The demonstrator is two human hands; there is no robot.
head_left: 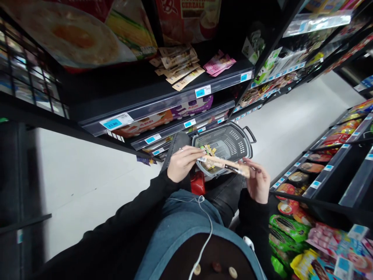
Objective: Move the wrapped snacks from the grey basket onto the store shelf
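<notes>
A long, slim beige stick packet [223,163] is stretched between my two hands, above the shopping basket. My left hand [183,162], with a ring on one finger, pinches its left end. At the other end, the fingers of my right hand [258,179] close on the packet. The print on it is too blurred to read. Below it the grey plastic basket [240,136] holds some yellow-green packages [209,149], partly hidden by my left hand and the packet.
On the shelf ahead lie similar beige stick packets [180,64] and pink sachets [219,63], near large bags of cereal [189,19]. Price tags [203,91] line the shelf edge. A red bag [198,182] sits by my lap. Packed snack shelves [291,233] stand on the right.
</notes>
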